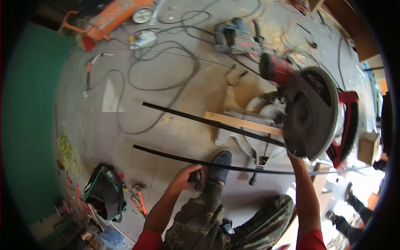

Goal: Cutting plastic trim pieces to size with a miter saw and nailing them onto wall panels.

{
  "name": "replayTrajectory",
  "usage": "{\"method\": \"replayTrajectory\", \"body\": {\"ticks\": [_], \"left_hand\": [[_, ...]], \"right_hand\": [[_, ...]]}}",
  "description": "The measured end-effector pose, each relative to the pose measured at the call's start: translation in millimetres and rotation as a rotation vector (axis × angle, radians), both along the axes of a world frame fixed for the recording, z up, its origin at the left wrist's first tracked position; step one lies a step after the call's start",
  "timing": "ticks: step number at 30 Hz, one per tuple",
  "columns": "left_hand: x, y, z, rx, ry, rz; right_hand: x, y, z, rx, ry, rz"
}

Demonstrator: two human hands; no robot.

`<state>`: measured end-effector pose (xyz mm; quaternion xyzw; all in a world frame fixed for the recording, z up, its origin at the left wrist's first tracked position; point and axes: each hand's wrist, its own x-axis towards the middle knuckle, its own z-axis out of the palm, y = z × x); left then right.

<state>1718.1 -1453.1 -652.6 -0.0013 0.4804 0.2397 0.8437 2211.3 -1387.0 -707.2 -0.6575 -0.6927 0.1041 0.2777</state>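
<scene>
My left hand (188, 177) is closed beside my dark shoe (221, 163), its thumb close to a long black strip (175, 158). Something dark shows at its curled fingers, too unclear to name. That strip runs across in front of my shoe and on past my right forearm. My right hand (294, 157) reaches up to the mitre saw (310, 112); the blade and guard hide its fingers. A second black strip (179, 112) lies across the saw's base, along a pale wooden batten (241, 122), its right end by the blade.
A grey-blue power tool (239, 38) sits beyond the saw. Black cable (193, 68) loops over the floor near an orange wheeled machine (110, 18). At left lie an open tool bag (106, 193) and a hammer (141, 198). Other people's legs (343, 223) show at lower right.
</scene>
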Motion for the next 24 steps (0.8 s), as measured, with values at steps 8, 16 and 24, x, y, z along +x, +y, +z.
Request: {"method": "replayTrajectory", "body": {"ticks": [8, 16, 24], "left_hand": [[17.3, 13.9, 64.0, -0.027, -0.13, -0.066], [82.7, 44.4, 71.9, 0.347, -0.093, 0.053], [112.5, 52.5, 111.6, 0.714, 0.061, -0.439]], "right_hand": [[-77.3, 8.6, 28.2, -0.134, -0.078, -0.017], [-200.9, 2.0, 164.6, -0.647, 0.442, 0.108], [-173.0, -12.5, 164.5, -0.839, 0.757, -0.064]]}}
